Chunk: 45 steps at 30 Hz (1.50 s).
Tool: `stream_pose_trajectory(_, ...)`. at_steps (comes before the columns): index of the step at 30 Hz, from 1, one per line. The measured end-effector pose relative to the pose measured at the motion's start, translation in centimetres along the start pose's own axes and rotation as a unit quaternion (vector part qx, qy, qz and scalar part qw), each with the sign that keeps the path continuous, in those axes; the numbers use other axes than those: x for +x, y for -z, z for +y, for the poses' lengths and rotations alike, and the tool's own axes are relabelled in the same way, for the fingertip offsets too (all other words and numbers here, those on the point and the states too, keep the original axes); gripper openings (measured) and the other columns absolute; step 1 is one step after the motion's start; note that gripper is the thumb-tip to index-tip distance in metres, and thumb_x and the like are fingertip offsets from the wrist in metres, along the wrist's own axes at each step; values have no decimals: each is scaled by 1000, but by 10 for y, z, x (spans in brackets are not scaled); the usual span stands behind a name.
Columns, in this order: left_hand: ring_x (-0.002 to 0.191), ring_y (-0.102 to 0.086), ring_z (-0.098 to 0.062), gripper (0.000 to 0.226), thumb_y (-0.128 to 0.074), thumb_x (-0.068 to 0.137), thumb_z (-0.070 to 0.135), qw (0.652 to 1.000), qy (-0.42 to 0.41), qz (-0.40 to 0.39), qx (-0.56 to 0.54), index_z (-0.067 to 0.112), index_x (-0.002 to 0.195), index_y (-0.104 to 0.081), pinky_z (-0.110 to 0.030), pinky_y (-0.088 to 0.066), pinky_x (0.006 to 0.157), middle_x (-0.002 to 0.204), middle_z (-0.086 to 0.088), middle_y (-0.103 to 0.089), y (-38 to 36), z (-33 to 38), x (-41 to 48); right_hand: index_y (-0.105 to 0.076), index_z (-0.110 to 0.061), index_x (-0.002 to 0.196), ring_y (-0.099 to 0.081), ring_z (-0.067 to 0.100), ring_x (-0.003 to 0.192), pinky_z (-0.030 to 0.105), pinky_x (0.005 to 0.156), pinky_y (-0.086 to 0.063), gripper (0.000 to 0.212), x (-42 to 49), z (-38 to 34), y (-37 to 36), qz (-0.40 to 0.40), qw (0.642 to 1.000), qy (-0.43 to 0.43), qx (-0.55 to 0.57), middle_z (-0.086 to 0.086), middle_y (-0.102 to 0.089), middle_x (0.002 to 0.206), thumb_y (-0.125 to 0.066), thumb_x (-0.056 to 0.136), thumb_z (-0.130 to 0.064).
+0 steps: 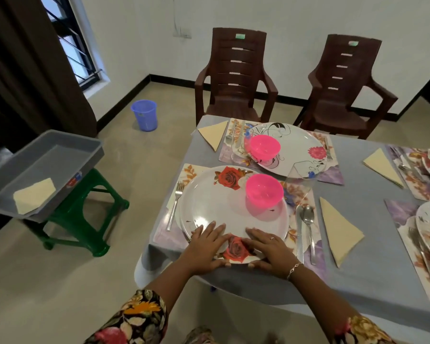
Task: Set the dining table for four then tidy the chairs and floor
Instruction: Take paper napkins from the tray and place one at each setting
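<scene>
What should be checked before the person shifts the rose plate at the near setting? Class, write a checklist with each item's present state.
1. The left hand and the right hand rest on the rose plate's near rim: ok.
2. The rose plate sits fully on its placemat: not ok, near rim overhangs it.
3. The pink bowl stands upright on the rose plate: ok.
4. The fork lies on the placemat, left of the rose plate: ok.
5. The spoon lies to its right: ok.
</scene>
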<state>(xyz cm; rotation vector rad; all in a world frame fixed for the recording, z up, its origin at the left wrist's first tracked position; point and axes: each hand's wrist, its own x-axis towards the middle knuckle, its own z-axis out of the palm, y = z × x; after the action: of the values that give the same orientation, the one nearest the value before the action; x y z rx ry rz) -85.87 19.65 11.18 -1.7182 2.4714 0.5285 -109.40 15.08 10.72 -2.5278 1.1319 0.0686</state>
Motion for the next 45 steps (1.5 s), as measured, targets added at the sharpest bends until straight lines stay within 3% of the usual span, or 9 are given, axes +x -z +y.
stream_pose_trajectory(4,146,11,-20,71,-40,91,57,1000,2,-9,4,30,150,-9,-43,7,118,159,3,6,4,1,2,-17,-32,146,-7,16,145,32,115,-14,114,0,-8,6,-28,999,-25,-14,-3,-7,157,6,52,-91)
stream_pose_trajectory(9,146,8,-19,70,-40,91,58,1000,13,-7,-6,32,150,-11,-44,6,117,159,4,3,6,2,0,-29,-30,144,-17,18,144,33,114,-19,85,-1,-16,8,-20,999,-42,-20,-2,-17,156,-29,71,-72)
stream_pose_trajectory(17,147,6,-21,69,-42,93,52,999,42,-29,-1,31,150,-10,-46,1,117,159,2,2,18,5,3,-41,-24,139,-30,26,139,42,112,-27,111,8,-9,10,9,1000,-16,5,5,-32,150,-3,59,-90)
stream_pose_trajectory(21,147,4,-21,73,-47,89,55,998,52,-27,-12,30,150,-15,-43,2,117,159,2,0,18,2,-1,-66,-17,114,-66,24,101,36,83,-53,69,11,-14,19,93,995,11,-28,6,-67,116,-31,82,-67)
stream_pose_trajectory(24,147,3,-18,74,-45,86,63,995,89,21,-43,32,148,-21,-38,6,117,159,5,-2,18,-15,-16,-71,-18,96,-69,19,76,29,63,-55,41,23,-29,21,168,985,23,-28,1,-71,93,-44,79,-43)
stream_pose_trajectory(31,144,6,-11,123,21,47,90,951,233,166,-114,30,149,-12,-31,9,114,152,11,9,27,-84,-74,-65,-29,95,-63,12,76,22,63,-51,42,97,-103,27,206,970,118,-49,-7,-68,91,-26,95,-46)
stream_pose_trajectory(37,146,-4,-13,134,20,42,94,890,359,210,-185,24,149,-17,-21,2,111,159,1,-3,21,-196,-151,-53,-28,105,-46,6,87,19,77,-36,41,204,-202,4,189,960,209,3,-6,-63,91,-21,96,-51)
stream_pose_trajectory(42,146,-11,-15,139,14,39,96,846,441,231,-190,19,149,-22,-28,-7,116,158,-2,-12,33,-293,-230,-58,-27,99,-48,4,84,13,66,-45,48,287,-301,-13,169,955,244,19,-8,-61,87,-18,96,-53)
stream_pose_trajectory(45,146,-13,-16,117,-6,52,83,832,472,218,-192,19,149,-22,-27,-9,116,157,-2,-15,38,-341,-268,-65,-24,95,-59,5,74,13,63,-47,40,330,-351,-20,119,965,233,25,-7,-62,85,-35,89,-49)
